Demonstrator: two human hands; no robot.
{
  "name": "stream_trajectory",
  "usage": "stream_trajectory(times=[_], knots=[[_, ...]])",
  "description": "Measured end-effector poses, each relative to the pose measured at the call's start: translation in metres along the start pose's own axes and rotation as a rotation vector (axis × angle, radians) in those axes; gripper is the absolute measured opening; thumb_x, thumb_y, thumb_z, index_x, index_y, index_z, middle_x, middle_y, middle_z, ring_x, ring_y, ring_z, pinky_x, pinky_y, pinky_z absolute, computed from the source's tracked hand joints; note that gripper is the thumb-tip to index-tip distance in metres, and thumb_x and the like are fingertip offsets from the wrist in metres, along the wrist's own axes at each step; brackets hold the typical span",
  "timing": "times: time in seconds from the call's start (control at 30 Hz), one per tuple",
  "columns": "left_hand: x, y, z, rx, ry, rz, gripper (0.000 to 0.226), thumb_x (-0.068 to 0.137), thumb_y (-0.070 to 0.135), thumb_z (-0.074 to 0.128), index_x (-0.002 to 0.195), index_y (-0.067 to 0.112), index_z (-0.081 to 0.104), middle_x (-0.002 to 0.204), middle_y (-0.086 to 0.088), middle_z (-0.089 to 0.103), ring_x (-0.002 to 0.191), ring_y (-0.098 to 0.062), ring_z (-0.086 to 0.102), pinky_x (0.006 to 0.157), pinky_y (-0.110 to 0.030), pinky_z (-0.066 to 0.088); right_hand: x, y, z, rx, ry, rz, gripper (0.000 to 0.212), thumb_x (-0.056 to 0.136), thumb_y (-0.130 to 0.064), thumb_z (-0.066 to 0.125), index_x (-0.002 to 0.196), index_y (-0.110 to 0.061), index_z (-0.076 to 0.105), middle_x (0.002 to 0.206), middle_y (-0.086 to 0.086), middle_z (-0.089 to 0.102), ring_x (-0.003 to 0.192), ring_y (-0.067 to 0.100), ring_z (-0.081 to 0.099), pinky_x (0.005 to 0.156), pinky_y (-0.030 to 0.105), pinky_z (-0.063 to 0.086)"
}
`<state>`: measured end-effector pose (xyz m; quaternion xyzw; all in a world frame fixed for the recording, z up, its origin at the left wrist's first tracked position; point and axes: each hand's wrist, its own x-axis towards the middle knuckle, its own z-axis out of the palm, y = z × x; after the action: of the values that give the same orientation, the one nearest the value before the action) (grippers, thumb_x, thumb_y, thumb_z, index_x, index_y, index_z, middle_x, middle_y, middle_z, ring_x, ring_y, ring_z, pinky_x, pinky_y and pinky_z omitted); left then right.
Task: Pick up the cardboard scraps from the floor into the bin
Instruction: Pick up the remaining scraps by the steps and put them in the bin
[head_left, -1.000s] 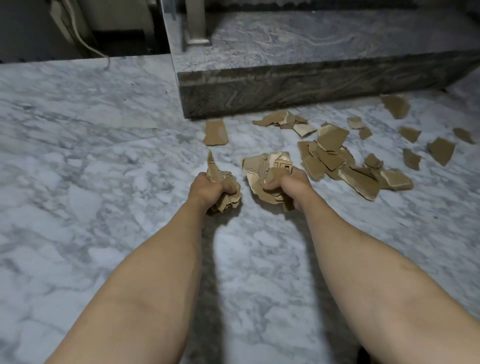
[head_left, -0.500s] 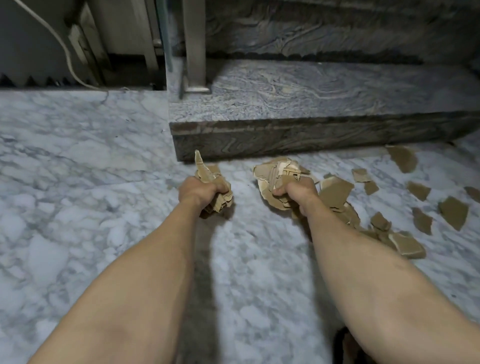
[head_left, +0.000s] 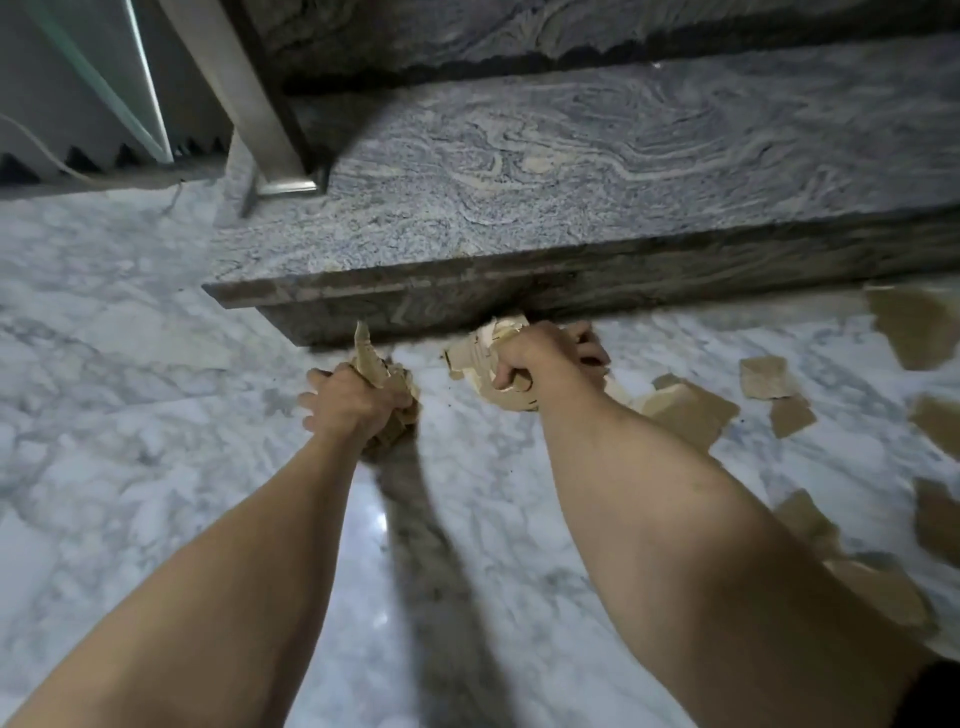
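Note:
My left hand grips a crumpled bunch of brown cardboard scraps, one pointed piece sticking up above the fist. My right hand grips a bigger wad of scraps, pale and brown, just in front of the stone step. Several loose scraps lie on the white marble floor to the right, among them a square piece and a large piece by the step. More scraps lie under and beside my right forearm. No bin shows in the view.
A grey veined stone step rises right ahead of both hands, with a metal post fixed at its left end. A white cable runs along the wall at far left. White marble floor spreads to the left.
Both hands, holding their scraps, have lifted and moved forward toward the step. The view has tilted up and swung left, so the scattered scraps now sit at the right edge.

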<state>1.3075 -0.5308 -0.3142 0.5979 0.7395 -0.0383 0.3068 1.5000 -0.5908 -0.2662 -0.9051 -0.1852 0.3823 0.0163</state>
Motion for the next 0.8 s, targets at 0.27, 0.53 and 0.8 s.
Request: stream_trajectory(times=[0.27, 0.53, 0.8], knots=[[-0.012, 0.004, 0.005, 0.006, 0.099, 0.064, 0.067, 0.07, 0.063, 0.069, 0.117, 0.019, 0.052, 0.113, -0.012, 0.063, 0.101, -0.037, 0.064, 0.095, -0.053, 0.051, 0.02, -0.001, 0.02, 0.241, 0.265, -0.099, 0.046, 0.09, -0.015, 0.065, 0.135, -0.015, 0.054, 0.142, 0.01, 0.049, 0.131, 0.033, 0.044, 0.098, 0.044, 0.042], [-0.045, 0.015, -0.003, -0.161, -0.026, 0.231, 0.065, 0.078, 0.055, 0.074, 0.124, 0.015, 0.052, 0.122, -0.012, 0.061, 0.108, -0.036, 0.062, 0.087, -0.039, 0.049, -0.022, 0.024, -0.004, 0.466, 0.015, -0.147, 0.022, 0.072, -0.012, 0.084, 0.077, -0.005, 0.065, 0.079, 0.002, 0.068, 0.07, 0.017, 0.063, 0.049, 0.017, 0.043], [-0.055, 0.062, 0.012, -0.303, -0.455, 0.39, 0.102, 0.033, 0.047, 0.097, 0.114, 0.008, 0.049, 0.102, -0.008, 0.071, 0.087, -0.024, 0.071, 0.079, -0.041, 0.061, -0.023, 0.1, -0.077, 0.894, 0.094, -0.064, 0.052, 0.05, 0.006, 0.087, 0.099, 0.0, 0.072, 0.088, 0.016, 0.076, 0.083, 0.035, 0.073, 0.083, 0.054, 0.059]])
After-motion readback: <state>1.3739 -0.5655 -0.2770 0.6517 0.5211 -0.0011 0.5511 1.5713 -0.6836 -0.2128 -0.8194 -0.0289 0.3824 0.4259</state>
